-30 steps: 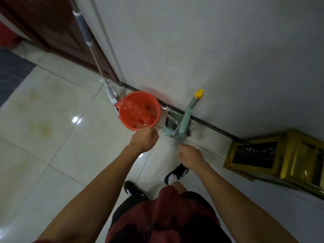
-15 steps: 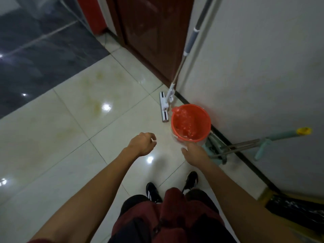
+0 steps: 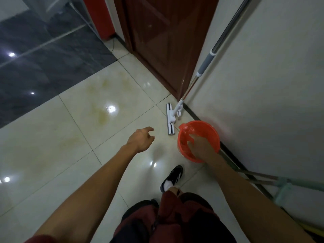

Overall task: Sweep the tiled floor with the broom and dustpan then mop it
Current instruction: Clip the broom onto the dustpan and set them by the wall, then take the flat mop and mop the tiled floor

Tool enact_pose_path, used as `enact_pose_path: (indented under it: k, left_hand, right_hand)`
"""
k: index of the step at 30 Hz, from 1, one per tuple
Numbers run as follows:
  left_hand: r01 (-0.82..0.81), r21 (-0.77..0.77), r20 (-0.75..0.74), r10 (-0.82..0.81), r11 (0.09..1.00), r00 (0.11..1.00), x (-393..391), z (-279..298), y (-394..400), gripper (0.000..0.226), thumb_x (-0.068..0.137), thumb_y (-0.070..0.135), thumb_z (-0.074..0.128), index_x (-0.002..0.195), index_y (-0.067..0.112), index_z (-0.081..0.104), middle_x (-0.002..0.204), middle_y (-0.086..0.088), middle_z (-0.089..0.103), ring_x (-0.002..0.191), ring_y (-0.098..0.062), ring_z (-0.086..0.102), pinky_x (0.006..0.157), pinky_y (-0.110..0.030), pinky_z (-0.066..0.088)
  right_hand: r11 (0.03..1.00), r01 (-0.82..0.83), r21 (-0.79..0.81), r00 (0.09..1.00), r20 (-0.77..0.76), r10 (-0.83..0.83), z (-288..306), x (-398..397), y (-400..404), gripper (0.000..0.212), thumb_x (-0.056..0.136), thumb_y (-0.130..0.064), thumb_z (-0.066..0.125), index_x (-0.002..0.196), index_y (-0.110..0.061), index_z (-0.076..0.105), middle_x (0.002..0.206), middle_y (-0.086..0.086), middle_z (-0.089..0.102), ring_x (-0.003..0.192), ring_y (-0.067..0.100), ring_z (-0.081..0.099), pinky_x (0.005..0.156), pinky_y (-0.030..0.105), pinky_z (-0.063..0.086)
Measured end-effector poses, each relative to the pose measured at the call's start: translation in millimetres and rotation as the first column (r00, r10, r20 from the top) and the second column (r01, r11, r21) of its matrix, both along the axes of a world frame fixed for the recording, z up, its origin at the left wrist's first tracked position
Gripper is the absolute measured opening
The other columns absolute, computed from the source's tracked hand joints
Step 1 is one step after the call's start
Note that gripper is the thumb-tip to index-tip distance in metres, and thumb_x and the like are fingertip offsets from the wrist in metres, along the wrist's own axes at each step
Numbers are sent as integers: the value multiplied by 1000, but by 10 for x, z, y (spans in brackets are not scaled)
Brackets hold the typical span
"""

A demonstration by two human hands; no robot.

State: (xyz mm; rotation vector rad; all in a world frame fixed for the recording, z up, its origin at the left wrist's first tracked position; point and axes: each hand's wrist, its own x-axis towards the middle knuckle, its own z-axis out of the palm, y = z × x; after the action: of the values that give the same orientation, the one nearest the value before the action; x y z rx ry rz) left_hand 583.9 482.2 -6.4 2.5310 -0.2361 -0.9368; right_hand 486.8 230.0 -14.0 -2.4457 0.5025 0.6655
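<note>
Right hand in the orange bucket, left hand free over the tiles.

I see the right hand [image 3: 201, 146] reaching into the orange bucket [image 3: 199, 140] by the wall, fingers extended and relaxed, gripping nothing I can make out. Left hand [image 3: 141, 139] hovers above the tiled floor [image 3: 70, 137], fingers loosely curled, holding nothing. The mop [image 3: 171, 118] leans on the wall just beside the bucket, flat head on the floor near the brown door [image 3: 166, 41]. A teal-handled tool [image 3: 280, 183] lies along the baseboard at right.

You face glossy cream floor tiles [image 3: 73, 130] with light glints, dark grey tiles [image 3: 40, 67] beyond, a brown wooden door [image 3: 168, 41], and a white wall [image 3: 273, 81] on your right.
</note>
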Motion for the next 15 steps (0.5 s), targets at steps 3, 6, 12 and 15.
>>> enact_pose_path:
  k: [3,6,12,15]
  left_hand:
    - [-26,-14,1,26,1000,1000,381,69,-199,44,100,35,55,143,25,54,122,-1,71,117,-25,60,99,-39,50]
    - [-55,-80,10,56,995,998,763,155,-394,42,100,34,56,141,24,55,121,-2,71,113,-25,62,98,-38,51]
    - [-11,-203,67,25,979,997,1675,244,-913,46,100,27,57,145,25,52,116,-4,70,108,-26,65,95,-35,53]
    - [82,-266,84,-61,960,995,2174,267,-1265,42,98,21,59,140,23,58,115,-2,73,109,-22,66,90,-27,50]
  right_hand:
    - [996,78,46,997,-2,-78,91,369,-214,29,99,-29,47,120,-14,62,112,9,68,98,24,64,90,35,50]
    - [999,53,2,998,-37,-53,256,766,-406,36,102,-31,43,129,-12,57,124,11,64,111,28,61,99,36,44]
    - [976,213,39,977,3,-213,434,1532,-822,46,100,-35,44,139,-13,52,143,10,53,131,29,48,110,35,33]
    - [929,360,89,930,41,-365,591,1879,-1003,48,101,-34,48,145,-17,47,149,8,48,133,25,48,114,32,31]
